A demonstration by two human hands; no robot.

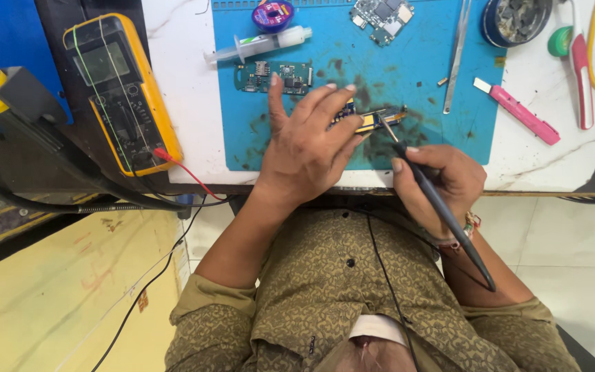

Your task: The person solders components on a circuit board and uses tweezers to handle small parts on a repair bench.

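Left hand (pixel 308 141) pins board (pixel 373 118) near mat (pixel 421 62) front edge; right hand (pixel 442 180) grips iron (pixel 442 207). Tweezers (pixel 456 58) lie clear beyond.

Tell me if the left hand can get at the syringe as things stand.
Probably yes. The left hand lies flat on a small board, holding nothing, and the syringe lies on the mat just beyond it, with only a green board lying flat between.

Blue mat (pixel 421 62) matt rubbery, stained; tweezers (pixel 457 55) shiny metal; multimeter (pixel 120 93) yellow rubbery casing; shirt (pixel 339 282) patterned cloth.
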